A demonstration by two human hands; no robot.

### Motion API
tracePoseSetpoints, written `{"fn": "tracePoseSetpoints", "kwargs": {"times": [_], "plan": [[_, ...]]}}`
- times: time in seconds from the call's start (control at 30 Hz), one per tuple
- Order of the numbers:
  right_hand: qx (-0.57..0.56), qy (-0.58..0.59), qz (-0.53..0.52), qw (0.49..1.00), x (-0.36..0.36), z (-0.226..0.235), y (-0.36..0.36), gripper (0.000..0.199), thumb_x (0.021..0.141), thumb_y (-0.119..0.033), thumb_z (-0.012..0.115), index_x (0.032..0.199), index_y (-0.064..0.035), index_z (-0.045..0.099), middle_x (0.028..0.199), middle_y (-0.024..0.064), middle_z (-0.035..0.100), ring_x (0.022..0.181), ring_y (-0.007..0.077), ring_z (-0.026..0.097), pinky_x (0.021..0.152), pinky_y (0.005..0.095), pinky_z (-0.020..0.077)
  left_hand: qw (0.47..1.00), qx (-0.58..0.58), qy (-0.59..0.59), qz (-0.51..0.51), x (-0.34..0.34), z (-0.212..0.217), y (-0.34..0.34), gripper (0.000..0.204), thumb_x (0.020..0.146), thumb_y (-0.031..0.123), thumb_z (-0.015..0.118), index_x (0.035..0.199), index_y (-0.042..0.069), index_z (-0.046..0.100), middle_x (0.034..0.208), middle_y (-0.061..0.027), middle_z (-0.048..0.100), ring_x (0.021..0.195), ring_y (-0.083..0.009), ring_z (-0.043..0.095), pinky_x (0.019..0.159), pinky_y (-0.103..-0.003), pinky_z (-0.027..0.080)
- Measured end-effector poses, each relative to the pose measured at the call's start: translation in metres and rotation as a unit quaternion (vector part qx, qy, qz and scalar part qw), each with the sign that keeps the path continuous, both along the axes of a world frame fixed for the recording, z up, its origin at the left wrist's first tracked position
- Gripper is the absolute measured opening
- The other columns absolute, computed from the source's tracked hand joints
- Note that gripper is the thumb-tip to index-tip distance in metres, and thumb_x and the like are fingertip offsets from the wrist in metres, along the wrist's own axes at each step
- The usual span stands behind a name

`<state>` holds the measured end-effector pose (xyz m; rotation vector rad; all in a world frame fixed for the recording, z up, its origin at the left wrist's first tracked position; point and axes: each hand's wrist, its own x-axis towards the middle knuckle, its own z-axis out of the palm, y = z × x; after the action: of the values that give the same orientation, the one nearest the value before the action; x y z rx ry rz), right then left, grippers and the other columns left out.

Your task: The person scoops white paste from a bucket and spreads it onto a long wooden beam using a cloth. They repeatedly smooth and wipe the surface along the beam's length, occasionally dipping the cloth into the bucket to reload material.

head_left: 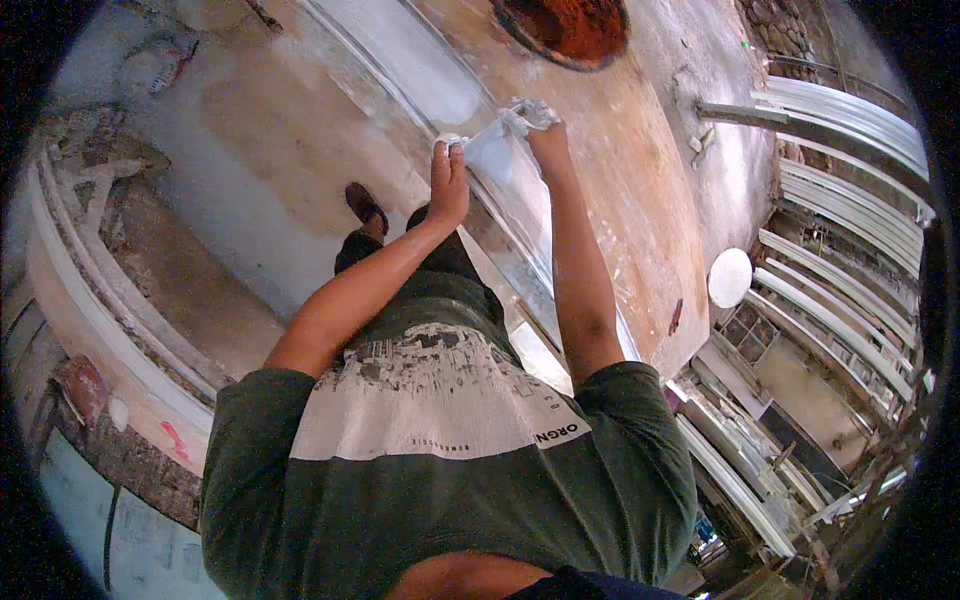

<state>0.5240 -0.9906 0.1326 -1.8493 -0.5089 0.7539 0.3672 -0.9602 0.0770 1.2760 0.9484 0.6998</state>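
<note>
In front of me both hands are raised over a long strip-shaped mould point(420, 70) that runs diagonally along a bench. My right hand point(546, 146) is closed around a crumpled, whitish, wet-looking wad point(532, 113). A thin pale sheet or web of the same stuff point(490, 150) stretches from it toward my left hand point(450, 186). The fingers of that hand are pressed together, with a white edge of the material at their tips. Whether it is cloth or fibre I cannot make out. Below the hands, the mould's middle part shows bluish-white.
A round basin point(570, 28), reddish-brown inside, sits at the bench's far end. On the brown bench top point(620, 200) lies a small reddish-brown object point(676, 317). A white disc point(730, 278) is at its right edge. Long white strips point(850, 190) rest on racks at right.
</note>
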Motion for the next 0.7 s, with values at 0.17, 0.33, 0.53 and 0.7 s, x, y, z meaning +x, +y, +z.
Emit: {"fn": "tracePoseSetpoints", "kwargs": {"times": [0.17, 0.33, 0.53, 0.7], "plan": [[-0.02, -0.019, 0.02, 0.999, 0.004, -0.002, -0.093, 0.026, 0.071, -0.015, 0.074, 0.092, -0.0025, 0.065, 0.079, 0.0014, 0.063, 0.069, 0.0113, 0.056, 0.06, 0.0259, 0.0443, 0.999, -0.029, -0.013, 0.022, 0.003, 0.008, -0.099, 0.025, 0.096, 0.021, 0.034, 0.1, -0.001, 0.044, 0.093, -0.0154, 0.05, 0.089, -0.0258, 0.048, 0.082, -0.036, 0.037], [-0.025, 0.013, 0.067, 0.997, 0.005, -0.003, -0.207, 0.026, 0.073, -0.018, 0.072, 0.093, -0.0018, 0.064, 0.082, 0.0017, 0.063, 0.075, 0.0094, 0.056, 0.066, 0.0254, 0.0452, 0.997, -0.047, -0.003, 0.064, -0.003, 0.006, -0.231, 0.026, 0.096, 0.023, 0.035, 0.103, -0.001, 0.042, 0.094, -0.0134, 0.047, 0.09, -0.0228, 0.045, 0.085, -0.034, 0.035], [-0.028, -0.028, 0.045, 0.998, 0.013, 0.003, -0.337, 0.03, 0.071, -0.021, 0.075, 0.092, -0.0025, 0.065, 0.078, 0.0024, 0.064, 0.067, 0.0094, 0.055, 0.059, 0.0249, 0.0445, 0.999, -0.033, 0.007, 0.034, 0.006, 0.033, -0.345, 0.024, 0.096, 0.022, 0.035, 0.103, 0.0, 0.042, 0.095, -0.0124, 0.047, 0.091, -0.021, 0.044, 0.086, -0.033, 0.035], [-0.021, -0.049, 0.041, 0.998, 0.021, -0.014, -0.44, 0.032, 0.073, -0.017, 0.073, 0.1, -0.0024, 0.064, 0.089, 0.0039, 0.065, 0.079, 0.0102, 0.057, 0.067, 0.0264, 0.0456, 0.998, -0.001, 0.036, 0.045, 0.013, 0.017, -0.444, 0.029, 0.097, 0.026, 0.034, 0.102, -0.002, 0.04, 0.093, -0.0161, 0.046, 0.09, -0.0258, 0.044, 0.086, -0.036, 0.034]]}}
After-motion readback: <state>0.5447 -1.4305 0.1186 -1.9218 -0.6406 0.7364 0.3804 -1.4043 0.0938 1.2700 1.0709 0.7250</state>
